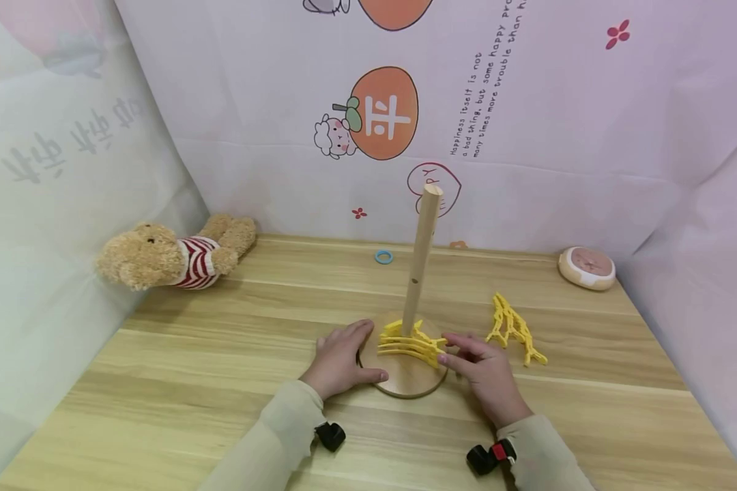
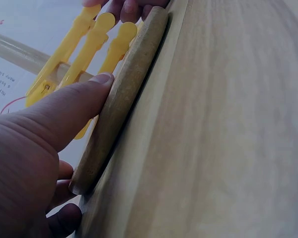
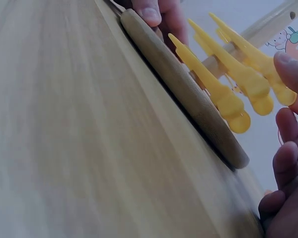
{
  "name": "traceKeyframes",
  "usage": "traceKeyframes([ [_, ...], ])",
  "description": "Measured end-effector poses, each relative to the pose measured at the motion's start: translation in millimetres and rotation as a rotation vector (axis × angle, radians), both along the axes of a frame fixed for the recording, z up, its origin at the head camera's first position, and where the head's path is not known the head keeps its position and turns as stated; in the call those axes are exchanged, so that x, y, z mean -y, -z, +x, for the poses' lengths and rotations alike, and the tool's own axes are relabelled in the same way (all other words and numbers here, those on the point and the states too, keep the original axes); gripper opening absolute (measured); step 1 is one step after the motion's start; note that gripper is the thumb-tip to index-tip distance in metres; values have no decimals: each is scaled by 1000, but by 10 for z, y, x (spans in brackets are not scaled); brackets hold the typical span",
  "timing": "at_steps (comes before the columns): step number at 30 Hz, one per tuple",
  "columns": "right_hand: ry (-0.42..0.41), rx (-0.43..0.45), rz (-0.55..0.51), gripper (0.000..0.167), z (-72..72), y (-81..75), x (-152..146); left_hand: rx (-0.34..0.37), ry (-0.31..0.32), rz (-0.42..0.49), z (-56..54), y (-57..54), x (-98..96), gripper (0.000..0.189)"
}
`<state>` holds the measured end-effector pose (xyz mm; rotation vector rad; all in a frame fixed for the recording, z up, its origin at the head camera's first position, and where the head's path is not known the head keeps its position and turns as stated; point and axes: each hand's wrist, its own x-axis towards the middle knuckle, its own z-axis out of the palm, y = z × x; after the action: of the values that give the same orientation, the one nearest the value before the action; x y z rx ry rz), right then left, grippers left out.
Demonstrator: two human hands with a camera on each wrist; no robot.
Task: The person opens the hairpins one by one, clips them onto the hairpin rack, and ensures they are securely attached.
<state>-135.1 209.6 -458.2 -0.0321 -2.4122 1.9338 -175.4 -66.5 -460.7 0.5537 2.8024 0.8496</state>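
Note:
A round wooden base (image 1: 408,384) lies flat on the table with a wooden post (image 1: 422,252) standing up from it. Yellow branched plastic pieces (image 1: 410,350) are stacked in layers around the foot of the post. My left hand (image 1: 342,358) grips the base's left side, its thumb on the near rim and its fingers toward the far edge. At the right end of the stack my right hand (image 1: 488,375) pinches the tip of the top yellow piece (image 3: 253,52) between thumb and forefinger. The lower layers (image 3: 228,101) stick out below it, just above the base.
More yellow plastic pieces (image 1: 524,333) lie on the table to the right of my right hand. A blue ring (image 1: 383,256) sits behind the post. At the back left lies a teddy bear (image 1: 196,262), and a round pink-and-white device (image 1: 587,268) stands at the back right.

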Motion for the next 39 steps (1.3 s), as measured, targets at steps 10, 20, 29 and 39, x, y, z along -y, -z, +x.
traceKeyframes([
  [10, -11, -16, -6, 43, -24, 5, 28, 13, 7, 2, 8, -24, 9, 100],
  [20, -24, -28, -17, 43, -50, 3, 68, 8, 16, 7, 36, -68, 19, 98],
  [29, -19, -32, -15, 44, -46, 9, 72, 11, 13, -2, 19, -47, 12, 99],
  [39, -25, -32, 14, 46, -22, 37, 14, 1, 15, 13, 18, -19, 20, 99],
])
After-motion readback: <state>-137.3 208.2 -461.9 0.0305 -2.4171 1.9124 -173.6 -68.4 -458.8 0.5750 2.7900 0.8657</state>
